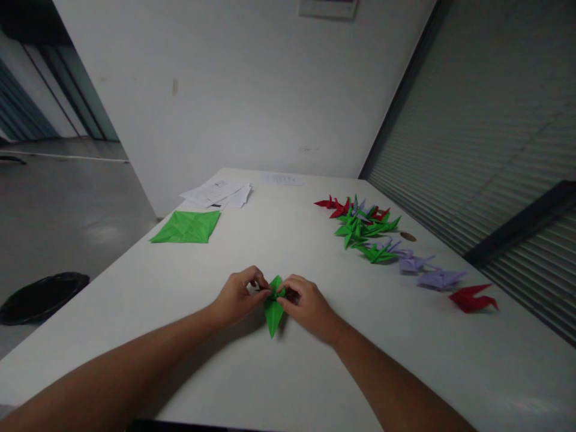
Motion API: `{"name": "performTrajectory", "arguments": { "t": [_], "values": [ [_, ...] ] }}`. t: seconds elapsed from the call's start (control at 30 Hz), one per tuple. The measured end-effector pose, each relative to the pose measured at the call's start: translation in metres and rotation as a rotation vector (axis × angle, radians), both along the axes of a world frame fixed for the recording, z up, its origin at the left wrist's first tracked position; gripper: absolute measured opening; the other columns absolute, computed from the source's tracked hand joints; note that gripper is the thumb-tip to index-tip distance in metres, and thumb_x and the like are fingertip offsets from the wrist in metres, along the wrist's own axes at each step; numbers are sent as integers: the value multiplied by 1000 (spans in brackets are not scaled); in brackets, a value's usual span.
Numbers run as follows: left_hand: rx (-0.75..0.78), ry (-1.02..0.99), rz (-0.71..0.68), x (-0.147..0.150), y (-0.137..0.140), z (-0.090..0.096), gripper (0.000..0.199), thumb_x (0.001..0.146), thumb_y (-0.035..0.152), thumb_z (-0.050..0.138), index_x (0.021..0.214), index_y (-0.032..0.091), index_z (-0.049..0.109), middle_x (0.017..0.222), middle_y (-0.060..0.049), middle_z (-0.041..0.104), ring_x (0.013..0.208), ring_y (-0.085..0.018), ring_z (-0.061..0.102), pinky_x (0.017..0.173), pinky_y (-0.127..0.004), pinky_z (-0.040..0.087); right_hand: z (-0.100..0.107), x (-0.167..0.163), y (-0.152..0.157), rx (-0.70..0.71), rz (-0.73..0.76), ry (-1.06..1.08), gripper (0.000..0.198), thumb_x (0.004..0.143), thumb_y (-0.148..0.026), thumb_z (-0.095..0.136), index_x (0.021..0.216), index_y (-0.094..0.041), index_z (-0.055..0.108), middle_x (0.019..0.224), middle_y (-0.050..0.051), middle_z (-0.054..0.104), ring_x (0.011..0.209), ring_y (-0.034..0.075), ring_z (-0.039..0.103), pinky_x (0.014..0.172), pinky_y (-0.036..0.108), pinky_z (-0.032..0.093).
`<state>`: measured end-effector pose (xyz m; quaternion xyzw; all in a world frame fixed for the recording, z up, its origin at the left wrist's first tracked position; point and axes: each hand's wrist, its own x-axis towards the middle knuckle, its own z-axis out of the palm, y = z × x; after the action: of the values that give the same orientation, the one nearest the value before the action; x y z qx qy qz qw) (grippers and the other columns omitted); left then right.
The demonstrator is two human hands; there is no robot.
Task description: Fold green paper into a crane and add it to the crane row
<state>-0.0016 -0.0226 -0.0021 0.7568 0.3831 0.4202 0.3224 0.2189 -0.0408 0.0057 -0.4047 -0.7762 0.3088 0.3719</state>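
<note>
Left hand (237,296) and right hand (306,305): both bare, with no gloves, rings or watch visible. Both forearms are uncovered from wrist to the near edge of view; no sleeve cuff shows. Fingernails appear short; finer detail is too small to tell.

A green, partly folded paper piece (273,312) lies on the white table, its long point toward the person.

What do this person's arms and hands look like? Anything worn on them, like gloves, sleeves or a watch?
Both arms are bare from the bottom edge of the picture to the fingers: no sleeves show. The left hand and the right hand wear no gloves, and no watch, bracelet or ring can be made out. The picture is too dim to rule out small markings.
</note>
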Motion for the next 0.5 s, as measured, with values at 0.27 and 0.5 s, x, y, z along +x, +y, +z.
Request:
{"name": "performTrajectory", "arguments": {
  "t": [0.27,0.5],
  "values": [
    [-41,-64,-76,0,0,6,20,86,27,75,80,19,58,78,-1,70,74,-17,67,71,-31,52,4,-1,-1,-2,1,-1,20,77,0,66,80,-19,65,79,-2,55,73,15,54,66,26,39],
    [-167,-206,-104,4,2,-3,22,86,27,75,83,19,55,76,-2,66,73,-16,61,69,-31,47,3,-1,-2,-1,3,-16,22,76,4,68,82,-18,67,79,-2,56,74,14,54,67,26,39]
  ]
}}
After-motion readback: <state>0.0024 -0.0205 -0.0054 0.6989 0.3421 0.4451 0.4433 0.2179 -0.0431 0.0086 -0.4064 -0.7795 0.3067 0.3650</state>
